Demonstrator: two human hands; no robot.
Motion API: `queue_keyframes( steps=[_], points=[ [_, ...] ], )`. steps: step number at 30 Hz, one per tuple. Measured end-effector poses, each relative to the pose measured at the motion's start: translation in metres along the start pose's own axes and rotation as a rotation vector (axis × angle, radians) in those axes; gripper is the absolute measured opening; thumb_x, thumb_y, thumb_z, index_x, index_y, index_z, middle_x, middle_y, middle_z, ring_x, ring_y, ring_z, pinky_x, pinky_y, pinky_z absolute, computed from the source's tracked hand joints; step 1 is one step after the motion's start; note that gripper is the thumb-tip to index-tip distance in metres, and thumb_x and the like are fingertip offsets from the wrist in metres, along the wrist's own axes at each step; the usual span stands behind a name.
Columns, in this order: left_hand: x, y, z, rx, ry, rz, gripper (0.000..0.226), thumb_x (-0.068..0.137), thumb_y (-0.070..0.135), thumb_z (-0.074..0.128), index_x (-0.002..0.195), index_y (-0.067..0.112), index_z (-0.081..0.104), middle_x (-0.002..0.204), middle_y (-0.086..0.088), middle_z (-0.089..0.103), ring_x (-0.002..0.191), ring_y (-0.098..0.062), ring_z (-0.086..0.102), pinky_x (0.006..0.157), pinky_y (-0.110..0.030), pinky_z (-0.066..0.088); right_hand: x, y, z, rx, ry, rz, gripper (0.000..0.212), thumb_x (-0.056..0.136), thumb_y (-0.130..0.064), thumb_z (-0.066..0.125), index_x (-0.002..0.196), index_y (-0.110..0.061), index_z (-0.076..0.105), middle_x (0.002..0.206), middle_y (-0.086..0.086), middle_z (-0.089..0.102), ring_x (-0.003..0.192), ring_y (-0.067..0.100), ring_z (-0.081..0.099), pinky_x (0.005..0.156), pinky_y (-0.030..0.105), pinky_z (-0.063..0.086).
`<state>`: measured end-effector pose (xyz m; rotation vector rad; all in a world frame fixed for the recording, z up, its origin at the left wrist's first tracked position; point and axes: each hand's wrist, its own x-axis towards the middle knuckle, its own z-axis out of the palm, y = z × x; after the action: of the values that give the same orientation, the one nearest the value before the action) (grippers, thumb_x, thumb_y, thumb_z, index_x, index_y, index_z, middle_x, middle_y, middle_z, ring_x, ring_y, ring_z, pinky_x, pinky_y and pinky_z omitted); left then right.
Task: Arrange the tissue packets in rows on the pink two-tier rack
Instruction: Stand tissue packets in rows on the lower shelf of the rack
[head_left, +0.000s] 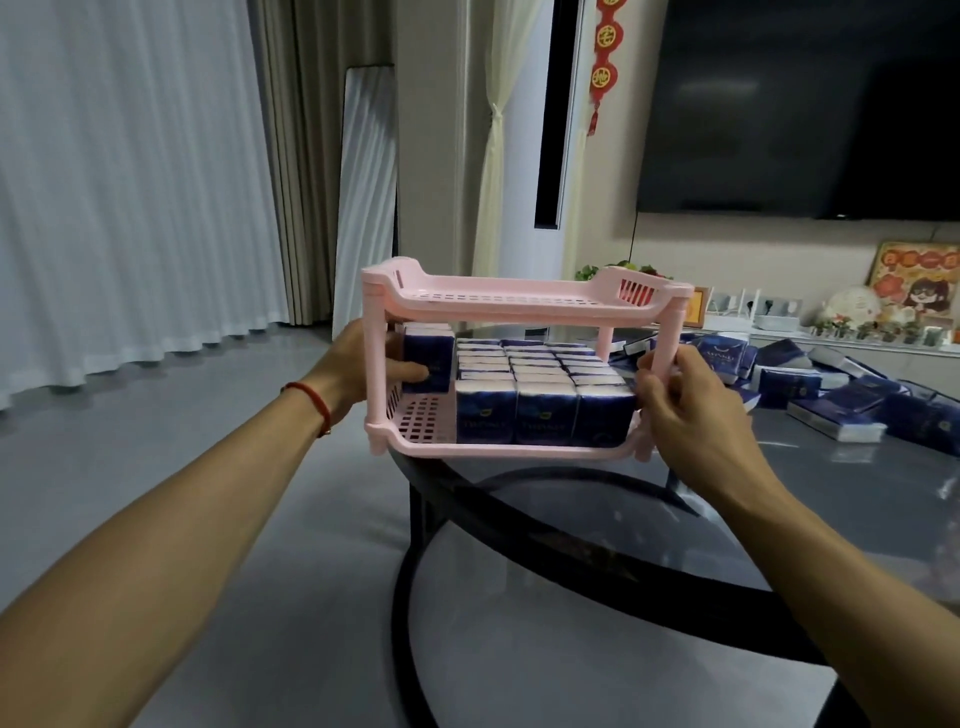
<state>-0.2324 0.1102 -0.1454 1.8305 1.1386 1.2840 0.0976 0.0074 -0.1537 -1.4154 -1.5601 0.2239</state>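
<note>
The pink plastic two-tier rack (524, 358) stands at the near left edge of the round glass desk (779, 519), its lower tier filled with rows of blue tissue packets (545, 395). The left hand (363, 364) reaches in from the rack's left end, fingers (410, 371) gripping one upright blue packet (428, 358). The right hand (685, 410) curls its fingers round the rack's right front post.

glass table (779, 545), dark television (810, 104), white curtains (130, 182)

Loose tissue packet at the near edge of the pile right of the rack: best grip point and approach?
Probably from above, pinching the two long edges of the packet. It lies flat on the glass table with its near side free, while other packets crowd behind it. The right hand is nearest.
</note>
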Motion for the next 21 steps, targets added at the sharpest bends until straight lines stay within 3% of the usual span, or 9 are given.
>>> queue_keyframes(
  steps=[4,8,12,17,21],
  points=[
    [0.008,-0.01,0.008,0.274,0.026,0.057,0.056,0.08,0.007,0.085,0.124,0.02,0.054,0.105,0.008,0.072,0.089,-0.004,0.071,0.069,-0.012,0.054,0.001,0.004,0.001,0.009,-0.005,-0.013,0.015,0.107,-0.03,0.049,0.117,-0.02,0.05,0.102,0.001,0.065,0.082,0.02,0.067,0.071,0.04,0.056],
    [0.017,-0.008,0.006,0.586,-0.051,0.124,0.058,0.079,0.025,0.089,0.127,0.016,0.059,0.116,-0.002,0.071,0.099,-0.017,0.069,0.086,-0.029,0.058,0.002,0.006,0.002,0.018,-0.012,-0.02,0.015,0.107,-0.03,0.049,0.119,-0.02,0.049,0.103,0.001,0.064,0.08,0.013,0.065,0.058,0.024,0.048],
    [0.022,0.005,0.008,0.85,-0.137,0.227,0.052,0.079,0.031,0.088,0.122,0.014,0.065,0.115,-0.008,0.072,0.101,-0.023,0.067,0.094,-0.043,0.058,0.002,0.009,0.002,0.028,-0.01,-0.033,0.013,0.107,-0.029,0.05,0.117,-0.021,0.05,0.099,-0.002,0.062,0.079,0.01,0.065,0.057,0.021,0.045],
    [0.031,0.011,0.008,1.077,-0.216,0.253,0.055,0.082,0.039,0.085,0.128,0.017,0.065,0.121,-0.006,0.072,0.111,-0.025,0.067,0.099,-0.038,0.051,0.002,0.01,0.001,0.021,-0.018,-0.033,0.016,0.106,-0.03,0.051,0.119,-0.02,0.05,0.096,-0.002,0.063,0.074,0.01,0.066,0.044,0.014,0.044],
    [0.037,0.012,0.011,0.983,-0.192,0.151,0.064,0.08,0.031,0.087,0.135,0.014,0.059,0.132,-0.008,0.066,0.121,-0.029,0.062,0.101,-0.036,0.046,0.003,0.01,-0.001,0.012,-0.017,-0.05,0.016,0.106,-0.029,0.051,0.119,-0.019,0.051,0.094,-0.003,0.064,0.072,0.008,0.066,0.043,0.013,0.043]
  ],
)
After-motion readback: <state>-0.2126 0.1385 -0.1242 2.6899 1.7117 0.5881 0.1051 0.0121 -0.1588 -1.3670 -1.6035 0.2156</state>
